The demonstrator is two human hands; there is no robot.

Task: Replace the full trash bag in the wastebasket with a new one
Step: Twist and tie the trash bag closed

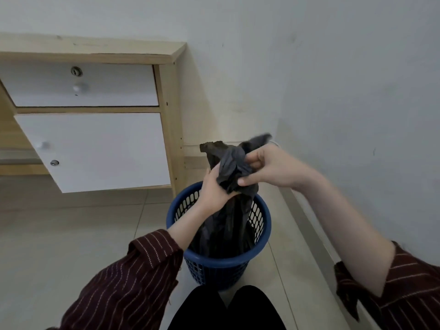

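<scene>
Head view first, and it is the only one: both hands are up at the neck of the black trash bag (234, 163), gathered into a bunch above the blue wastebasket (265, 231). The left hand (213, 192) wraps the neck from below, fingers closed on the plastic; the right hand (266, 166) pinches the crumpled top, fingers clamped on it too. The bag's body hangs down inside the basket, which stands on the tiled floor (71, 222) just beside the wooden cabinet (170, 129) and near the wall.

By the look of it, this is the tying or closing step on the full bag, with lifting out not yet done. Next move calls for a firm hold on the neck and a straight pull up, so the mesh does not snag the plastic. No new bag is in sight.

No brand, label or writing can be read anywhere.
</scene>
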